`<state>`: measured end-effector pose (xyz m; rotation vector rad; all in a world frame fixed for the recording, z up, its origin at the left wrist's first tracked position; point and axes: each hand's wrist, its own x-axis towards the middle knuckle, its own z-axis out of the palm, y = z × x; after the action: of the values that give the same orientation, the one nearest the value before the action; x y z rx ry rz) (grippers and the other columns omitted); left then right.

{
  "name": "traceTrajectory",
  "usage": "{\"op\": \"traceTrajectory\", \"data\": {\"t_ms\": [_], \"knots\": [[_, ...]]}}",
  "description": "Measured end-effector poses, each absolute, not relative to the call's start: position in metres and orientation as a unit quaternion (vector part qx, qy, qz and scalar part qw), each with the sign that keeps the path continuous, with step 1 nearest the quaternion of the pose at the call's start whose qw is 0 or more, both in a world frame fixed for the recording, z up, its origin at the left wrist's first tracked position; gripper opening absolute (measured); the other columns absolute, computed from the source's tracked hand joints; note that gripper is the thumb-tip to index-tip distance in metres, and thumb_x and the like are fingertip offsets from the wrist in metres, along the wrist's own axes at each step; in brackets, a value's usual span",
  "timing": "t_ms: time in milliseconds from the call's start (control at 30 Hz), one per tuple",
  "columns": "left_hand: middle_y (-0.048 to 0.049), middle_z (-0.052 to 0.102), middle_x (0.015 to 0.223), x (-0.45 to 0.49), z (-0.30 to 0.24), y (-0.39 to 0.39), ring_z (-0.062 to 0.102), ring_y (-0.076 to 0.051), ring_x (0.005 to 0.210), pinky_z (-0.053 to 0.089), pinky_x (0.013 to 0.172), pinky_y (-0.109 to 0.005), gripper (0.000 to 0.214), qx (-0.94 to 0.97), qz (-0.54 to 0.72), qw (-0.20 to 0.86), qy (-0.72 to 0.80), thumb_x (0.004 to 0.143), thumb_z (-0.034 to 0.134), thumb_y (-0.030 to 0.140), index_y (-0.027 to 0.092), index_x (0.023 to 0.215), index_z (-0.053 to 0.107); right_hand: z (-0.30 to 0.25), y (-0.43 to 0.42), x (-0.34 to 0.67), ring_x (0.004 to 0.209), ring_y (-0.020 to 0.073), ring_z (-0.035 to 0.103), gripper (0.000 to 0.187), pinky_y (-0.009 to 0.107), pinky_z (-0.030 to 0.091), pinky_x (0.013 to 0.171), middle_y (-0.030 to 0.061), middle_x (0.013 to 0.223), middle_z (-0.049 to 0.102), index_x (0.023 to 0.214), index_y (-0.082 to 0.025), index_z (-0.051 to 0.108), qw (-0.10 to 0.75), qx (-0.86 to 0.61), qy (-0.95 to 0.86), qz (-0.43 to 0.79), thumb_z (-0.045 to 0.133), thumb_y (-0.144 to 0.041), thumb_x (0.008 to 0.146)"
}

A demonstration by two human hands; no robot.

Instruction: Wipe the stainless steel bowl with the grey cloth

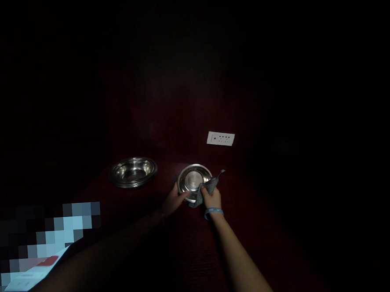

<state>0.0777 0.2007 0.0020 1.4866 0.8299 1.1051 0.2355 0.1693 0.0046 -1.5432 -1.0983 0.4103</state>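
The scene is very dark. A small shiny steel bowl (193,180) is tilted toward me near the middle of the view. My left hand (174,200) grips its lower left rim. My right hand (212,198), with a blue band at the wrist, is closed on a grey cloth (206,187) pressed against the bowl's right rim. A corner of the cloth sticks out to the upper right.
A larger steel bowl (133,171) rests on the dark reddish surface (252,213) to the left. A white wall socket plate (220,138) sits behind the bowls. A white paper with a red patch (34,272) lies at the lower left.
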Motion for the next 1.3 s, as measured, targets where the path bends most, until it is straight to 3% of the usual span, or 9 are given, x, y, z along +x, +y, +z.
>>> {"op": "traceTrajectory", "data": {"t_ms": [167,300,367,467,567,667,967,1100,1300], "knots": [[-0.0138,0.053,0.123,0.077,0.003,0.200,0.050,-0.026,0.115,0.041,0.096,-0.041,0.068,0.636,0.464,0.525,0.324,0.073,0.064,0.035,0.014,0.130,0.033,0.004,0.169,0.235,0.078,0.0193,0.066,0.018,0.028,0.051,0.071,0.0051,0.082,0.071,0.081,-0.020,0.062,0.564,-0.656,-0.473,0.168,0.056,-0.033,0.072],[-0.0131,0.049,0.128,0.078,0.000,0.202,0.046,-0.024,0.119,0.035,0.102,-0.040,0.073,0.635,0.487,0.518,0.300,0.070,0.066,0.030,0.016,0.132,0.031,0.005,0.169,0.235,0.078,0.0193,0.066,0.019,0.028,0.051,0.071,0.0054,0.082,0.071,0.083,-0.019,0.062,0.564,-0.656,-0.474,0.165,0.056,-0.033,0.072],[-0.0125,0.053,0.124,0.078,0.000,0.203,0.049,-0.024,0.114,0.042,0.094,-0.037,0.071,0.631,0.479,0.525,0.313,0.070,0.064,0.027,0.016,0.132,0.031,0.006,0.168,0.234,0.078,0.0194,0.066,0.019,0.028,0.051,0.071,0.0057,0.083,0.071,0.083,-0.019,0.062,0.563,-0.657,-0.473,0.167,0.055,-0.033,0.072],[-0.0111,0.058,0.114,0.077,0.003,0.204,0.057,-0.022,0.098,0.049,0.069,-0.027,0.068,0.620,0.456,0.538,0.343,0.070,0.061,0.026,0.016,0.131,0.033,0.009,0.168,0.233,0.079,0.0192,0.065,0.018,0.028,0.051,0.071,0.0064,0.085,0.070,0.082,-0.018,0.061,0.563,-0.649,-0.480,0.176,0.054,-0.032,0.073],[-0.0080,0.061,0.103,0.077,0.003,0.205,0.057,-0.015,0.077,0.041,0.049,-0.019,0.061,0.614,0.452,0.542,0.353,0.070,0.059,0.026,0.016,0.127,0.040,0.009,0.168,0.232,0.078,0.0190,0.065,0.017,0.027,0.051,0.070,0.0062,0.083,0.070,0.080,-0.018,0.061,0.562,-0.646,-0.483,0.181,0.054,-0.032,0.073],[-0.0040,0.062,0.091,0.078,0.001,0.208,0.053,-0.011,0.064,0.034,0.043,-0.017,0.052,0.606,0.460,0.541,0.359,0.070,0.057,0.027,0.016,0.120,0.046,0.008,0.168,0.233,0.076,0.0186,0.065,0.016,0.027,0.051,0.068,0.0057,0.080,0.070,0.078,-0.019,0.060,0.560,-0.648,-0.484,0.180,0.055,-0.033,0.073],[0.0016,0.059,0.063,0.079,0.001,0.212,0.048,-0.009,0.050,0.033,0.042,-0.019,0.033,0.560,0.464,0.567,0.386,0.070,0.053,0.024,0.013,0.100,0.057,0.011,0.165,0.231,0.071,0.0178,0.064,0.015,0.026,0.050,0.066,0.0040,0.076,0.069,0.077,-0.019,0.060,0.553,-0.655,-0.487,0.169,0.055,-0.033,0.072],[-0.0005,0.063,0.066,0.080,0.004,0.212,0.055,-0.012,0.057,0.039,0.047,-0.020,0.029,0.529,0.473,0.578,0.402,0.071,0.050,0.021,0.012,0.097,0.059,0.012,0.164,0.229,0.070,0.0178,0.063,0.016,0.027,0.050,0.066,0.0028,0.074,0.068,0.076,-0.019,0.060,0.548,-0.652,-0.496,0.165,0.055,-0.034,0.072],[-0.0055,0.067,0.084,0.080,0.007,0.205,0.062,-0.019,0.082,0.048,0.069,-0.028,0.036,0.555,0.477,0.564,0.381,0.072,0.054,0.022,0.012,0.106,0.057,0.008,0.167,0.233,0.071,0.0183,0.064,0.017,0.027,0.050,0.067,0.0033,0.075,0.068,0.077,-0.020,0.060,0.553,-0.654,-0.490,0.162,0.054,-0.034,0.072]]}}
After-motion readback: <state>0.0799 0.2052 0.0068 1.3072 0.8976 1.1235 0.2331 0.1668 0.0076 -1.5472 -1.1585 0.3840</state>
